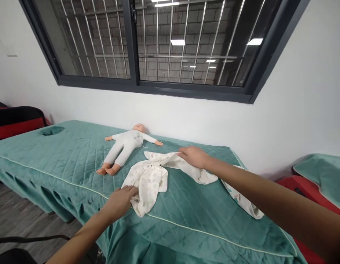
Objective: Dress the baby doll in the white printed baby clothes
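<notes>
A white baby garment (pixel 149 183) with a small faint print lies crumpled on the green quilted bed cover (pixel 183 205). At its near left edge, my left hand (pixel 121 201) has its fingers curled onto the fabric. My right hand (pixel 196 157) pinches the upper part of a long strip of the same garment, which stretches to the right. Beyond the garment, a baby doll (pixel 127 145) in a white bodysuit lies on its back, arms spread, its head toward the wall. Neither hand touches the doll.
Another white printed cloth (pixel 244 198) lies at the bed's right end, partly behind my right forearm. The bed has a face hole (pixel 52 131) at its left end. A barred window (pixel 186 47) is above. Red-and-black seats (pixel 18 123) stand left, a red piece (pixel 304 190) right.
</notes>
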Demonstrator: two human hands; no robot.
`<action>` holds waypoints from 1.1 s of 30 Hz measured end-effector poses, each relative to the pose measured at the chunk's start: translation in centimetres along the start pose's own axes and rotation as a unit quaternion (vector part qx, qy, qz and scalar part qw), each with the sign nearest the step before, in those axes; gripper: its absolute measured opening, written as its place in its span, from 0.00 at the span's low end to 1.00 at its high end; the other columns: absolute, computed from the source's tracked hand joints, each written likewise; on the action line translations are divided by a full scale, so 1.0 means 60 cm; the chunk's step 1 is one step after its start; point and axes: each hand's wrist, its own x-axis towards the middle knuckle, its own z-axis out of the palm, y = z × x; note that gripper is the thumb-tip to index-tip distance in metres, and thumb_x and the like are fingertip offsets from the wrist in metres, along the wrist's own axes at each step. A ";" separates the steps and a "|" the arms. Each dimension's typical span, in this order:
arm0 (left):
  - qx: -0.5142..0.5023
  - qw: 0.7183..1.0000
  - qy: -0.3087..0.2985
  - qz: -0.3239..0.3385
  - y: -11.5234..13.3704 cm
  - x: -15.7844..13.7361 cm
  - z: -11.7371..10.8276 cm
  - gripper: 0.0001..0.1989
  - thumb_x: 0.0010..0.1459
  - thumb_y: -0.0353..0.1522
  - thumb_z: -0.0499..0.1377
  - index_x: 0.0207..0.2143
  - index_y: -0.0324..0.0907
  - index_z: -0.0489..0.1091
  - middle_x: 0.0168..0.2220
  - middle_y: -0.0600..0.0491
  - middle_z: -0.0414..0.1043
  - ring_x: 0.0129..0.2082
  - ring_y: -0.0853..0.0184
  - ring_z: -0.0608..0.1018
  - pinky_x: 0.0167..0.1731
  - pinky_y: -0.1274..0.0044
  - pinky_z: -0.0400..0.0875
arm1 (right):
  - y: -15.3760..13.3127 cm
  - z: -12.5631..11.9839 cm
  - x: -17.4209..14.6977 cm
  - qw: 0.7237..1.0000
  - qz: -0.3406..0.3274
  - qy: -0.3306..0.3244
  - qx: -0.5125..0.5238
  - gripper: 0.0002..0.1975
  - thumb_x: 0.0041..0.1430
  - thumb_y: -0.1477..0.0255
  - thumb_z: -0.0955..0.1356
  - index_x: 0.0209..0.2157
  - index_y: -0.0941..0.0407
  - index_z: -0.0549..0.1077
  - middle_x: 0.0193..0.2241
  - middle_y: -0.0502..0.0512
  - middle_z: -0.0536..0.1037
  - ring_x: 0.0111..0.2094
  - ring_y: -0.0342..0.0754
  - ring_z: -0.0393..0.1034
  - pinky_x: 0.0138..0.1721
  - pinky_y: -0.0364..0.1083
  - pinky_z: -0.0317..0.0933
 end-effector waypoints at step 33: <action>-0.187 0.938 0.291 0.014 0.239 0.258 -0.302 0.08 0.56 0.34 0.53 0.35 0.43 0.70 0.32 0.52 0.75 0.33 0.63 0.74 0.31 0.75 0.61 | 0.081 -0.157 -0.003 0.996 -0.003 0.045 0.079 0.20 0.59 0.62 0.69 0.51 0.54 0.75 0.41 0.56 0.81 0.40 0.50 0.74 0.41 0.45 0.60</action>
